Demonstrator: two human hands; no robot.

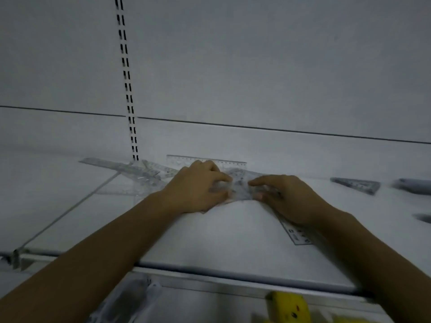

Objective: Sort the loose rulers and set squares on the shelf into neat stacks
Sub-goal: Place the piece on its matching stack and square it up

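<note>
On the white shelf (233,234) both my hands meet over a bunch of clear plastic rulers and set squares (240,188). My left hand (198,190) grips the bunch from the left, fingers curled over it. My right hand (286,197) pinches it from the right, over a clear ruler (297,234) that runs out under my wrist toward the front. Behind my hands a clear ruler (229,162) lies along the back wall. More clear rulers and set squares (137,172) lie loose at the left.
A grey set square (358,184) lies at the right, with a blurred grey object (412,185) beyond it. A slotted upright (127,85) runs up the back wall. Below the shelf's front edge are a yellow item (289,306) and clear packets (130,297).
</note>
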